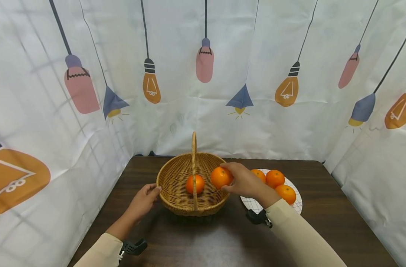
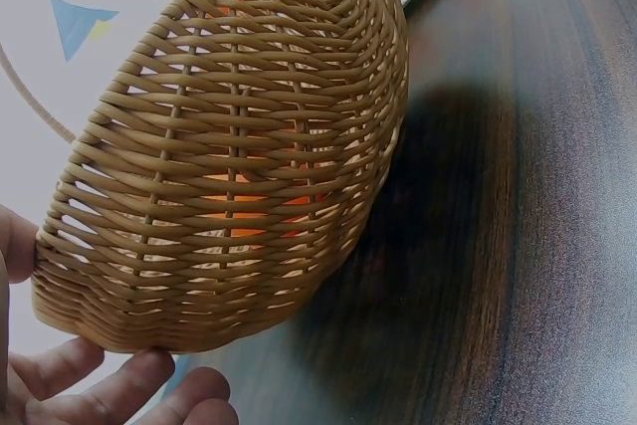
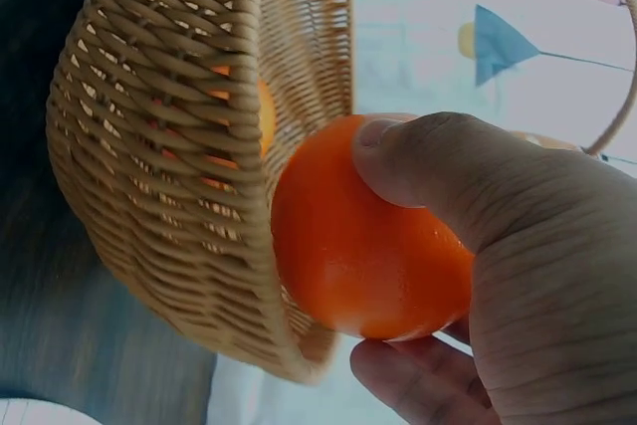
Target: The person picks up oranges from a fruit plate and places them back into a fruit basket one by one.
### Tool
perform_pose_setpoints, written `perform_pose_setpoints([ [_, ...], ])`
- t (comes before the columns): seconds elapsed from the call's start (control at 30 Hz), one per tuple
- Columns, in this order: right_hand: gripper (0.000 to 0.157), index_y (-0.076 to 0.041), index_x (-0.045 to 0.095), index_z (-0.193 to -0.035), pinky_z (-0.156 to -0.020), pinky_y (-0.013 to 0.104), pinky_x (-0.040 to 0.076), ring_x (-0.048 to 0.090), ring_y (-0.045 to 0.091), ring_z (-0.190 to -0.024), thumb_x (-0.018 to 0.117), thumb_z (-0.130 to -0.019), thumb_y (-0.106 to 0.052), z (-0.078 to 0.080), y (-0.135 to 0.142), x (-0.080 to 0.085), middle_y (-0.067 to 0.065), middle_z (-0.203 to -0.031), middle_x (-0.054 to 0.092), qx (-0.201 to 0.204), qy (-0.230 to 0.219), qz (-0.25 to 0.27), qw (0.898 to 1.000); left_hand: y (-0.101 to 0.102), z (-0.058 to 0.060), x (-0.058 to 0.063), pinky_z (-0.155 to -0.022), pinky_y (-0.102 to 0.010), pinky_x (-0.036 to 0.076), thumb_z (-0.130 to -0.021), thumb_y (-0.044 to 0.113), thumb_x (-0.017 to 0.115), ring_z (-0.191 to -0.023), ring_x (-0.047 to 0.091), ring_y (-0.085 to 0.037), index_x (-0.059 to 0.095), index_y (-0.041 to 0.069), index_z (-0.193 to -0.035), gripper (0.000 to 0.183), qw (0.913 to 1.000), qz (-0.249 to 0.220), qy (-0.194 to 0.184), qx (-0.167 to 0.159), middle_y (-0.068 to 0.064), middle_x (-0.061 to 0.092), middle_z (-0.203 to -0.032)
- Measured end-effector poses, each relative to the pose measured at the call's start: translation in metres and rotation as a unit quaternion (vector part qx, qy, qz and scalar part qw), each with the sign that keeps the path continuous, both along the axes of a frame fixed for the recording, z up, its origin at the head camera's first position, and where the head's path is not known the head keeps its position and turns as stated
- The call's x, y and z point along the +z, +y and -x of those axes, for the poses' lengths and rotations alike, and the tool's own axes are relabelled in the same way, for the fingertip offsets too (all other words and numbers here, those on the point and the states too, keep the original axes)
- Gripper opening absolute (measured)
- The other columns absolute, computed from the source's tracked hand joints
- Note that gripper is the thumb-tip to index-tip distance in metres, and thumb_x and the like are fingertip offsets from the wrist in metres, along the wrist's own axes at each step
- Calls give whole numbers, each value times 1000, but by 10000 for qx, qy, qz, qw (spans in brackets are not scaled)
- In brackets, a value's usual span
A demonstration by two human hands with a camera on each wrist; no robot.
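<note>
A woven wicker basket [image 1: 172,176] with a tall hoop handle stands on the table, one orange [image 1: 200,183] lying inside it. My left hand [image 1: 143,202] holds the basket's left rim; in the left wrist view the thumb and fingers [image 2: 119,382] lie on either side of the edge. Over the right rim, my right hand [image 1: 248,182] grips another orange [image 1: 220,177] between thumb and fingers. The right wrist view has this orange [image 3: 363,236] right beside the rim, the inner orange partly visible through the weave.
To the right of the basket, a white patterned plate [image 1: 251,205] carries several oranges [image 1: 285,194], partly covered by my right forearm. Beneath everything is a dark wooden table [image 1: 326,207]. A white curtain [image 1: 176,122] printed with lamps hangs behind and along the sides.
</note>
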State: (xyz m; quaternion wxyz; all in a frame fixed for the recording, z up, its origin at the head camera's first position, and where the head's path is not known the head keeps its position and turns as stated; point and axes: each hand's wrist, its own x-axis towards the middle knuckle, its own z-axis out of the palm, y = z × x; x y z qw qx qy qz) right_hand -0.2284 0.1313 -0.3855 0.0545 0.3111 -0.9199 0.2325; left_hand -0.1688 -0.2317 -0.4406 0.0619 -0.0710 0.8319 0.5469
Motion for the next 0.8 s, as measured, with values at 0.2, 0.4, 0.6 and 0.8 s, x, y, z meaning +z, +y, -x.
perform_pose_setpoints([
  [0.2, 73, -18, 49, -135, -93, 34, 41, 46, 17, -118, 78, -73, -40, 2, -11, -5, 1, -131, 51, 56, -76, -247, 9997, -1, 0, -1, -88, -49, 46, -85, 66, 49, -110, 55, -32, 36, 5, -139, 83, 10000, -17, -2, 4, -16, 52, -127],
  [0.4, 72, -16, 49, -135, -95, 34, 40, 46, 18, -119, 78, -72, -39, 4, -21, -13, 2, -132, 51, 246, -153, -379, 9989, 0, 0, -1, -89, -49, 45, -92, 56, 48, -113, 53, -34, 35, 5, -139, 71, 10000, 12, -21, 14, -17, 51, -127],
  [0.6, 69, -14, 50, -133, -95, 34, 41, 48, 17, -116, 78, -73, -34, 3, -30, -16, 2, -129, 52, 397, -219, -496, 9977, -1, 0, -1, -89, -49, 45, -94, 51, 48, -114, 52, -35, 35, 6, -140, 66, 10000, 2, -39, 40, -16, 51, -127],
  [0.8, 69, -13, 51, -132, -91, 35, 44, 50, 18, -111, 78, -73, -35, 2, -37, -18, 3, -126, 54, 446, -331, -725, 9958, -1, 0, -2, -90, -50, 44, -94, 51, 48, -115, 51, -35, 34, 6, -140, 66, 10000, -19, -85, 34, -16, 50, -128],
])
